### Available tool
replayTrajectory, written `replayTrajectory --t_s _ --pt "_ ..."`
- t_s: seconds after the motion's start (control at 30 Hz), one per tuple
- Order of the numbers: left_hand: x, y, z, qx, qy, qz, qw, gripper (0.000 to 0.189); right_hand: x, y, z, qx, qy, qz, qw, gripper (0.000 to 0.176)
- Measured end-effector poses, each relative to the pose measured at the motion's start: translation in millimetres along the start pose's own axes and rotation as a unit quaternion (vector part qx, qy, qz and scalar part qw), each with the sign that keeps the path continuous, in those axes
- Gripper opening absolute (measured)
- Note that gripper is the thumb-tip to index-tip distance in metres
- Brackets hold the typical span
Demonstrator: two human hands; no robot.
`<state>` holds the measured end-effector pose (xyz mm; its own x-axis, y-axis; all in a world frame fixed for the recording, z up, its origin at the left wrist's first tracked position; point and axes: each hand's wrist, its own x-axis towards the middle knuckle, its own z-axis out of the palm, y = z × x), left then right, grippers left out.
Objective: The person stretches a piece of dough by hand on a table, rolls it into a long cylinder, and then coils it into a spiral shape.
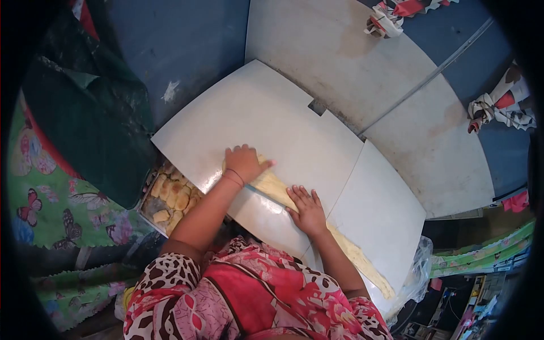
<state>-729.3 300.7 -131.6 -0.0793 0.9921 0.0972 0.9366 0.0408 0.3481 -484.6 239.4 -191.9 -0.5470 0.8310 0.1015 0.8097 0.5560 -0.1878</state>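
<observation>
A long strip of pale yellow dough (351, 250) lies diagonally across the white tiled worktop (266, 113). My left hand (243, 165) rests on the upper left end of the dough, its thumb stretched out to the right. Further down the strip, my right hand (307, 211) presses on the dough with its fingers spread. The dough runs on beyond my right forearm to the lower right. Part of the strip is hidden under both hands.
Below the worktop's left edge is a metal tray (156, 225) with several browned bread pieces (175, 194). A dark green cloth (90, 124) hangs at the left. Clear plastic (418, 271) lies by the right edge. Tiled and blue wall panels stand behind.
</observation>
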Motion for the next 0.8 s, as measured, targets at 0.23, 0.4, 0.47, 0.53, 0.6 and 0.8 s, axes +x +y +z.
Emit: replayTrajectory --t_s 0.23,0.4,0.47,0.53,0.6,0.8 --pt "12.7 -24.0 39.2 -0.306 0.076 0.007 0.949 0.029 -2.3 1.8 1.5 -0.007 0.009 0.0 1.0 0.059" --pt "51.6 -20.3 -9.8 -0.474 0.228 0.015 0.85 0.033 -4.5 0.2 3.6 0.027 0.029 0.013 0.999 0.064" --pt "62.7 -13.7 -18.9 -0.478 0.241 0.058 0.843 0.041 -7.7 1.7 6.1 -0.049 0.08 0.024 0.995 0.067" --pt "67.8 -10.0 -19.9 -0.482 0.252 0.072 0.836 0.04 -8.9 2.5 8.6 -0.07 0.093 0.028 0.993 0.069" --pt "68.3 -18.9 -12.6 -0.429 0.272 0.108 0.855 0.029 -9.3 2.8 7.6 -0.086 0.102 0.035 0.99 0.072" --pt "55.1 -75.8 30.3 -0.247 0.095 0.074 0.961 0.021 2.1 7.1 0.5 -0.037 -0.03 0.013 0.999 0.068"
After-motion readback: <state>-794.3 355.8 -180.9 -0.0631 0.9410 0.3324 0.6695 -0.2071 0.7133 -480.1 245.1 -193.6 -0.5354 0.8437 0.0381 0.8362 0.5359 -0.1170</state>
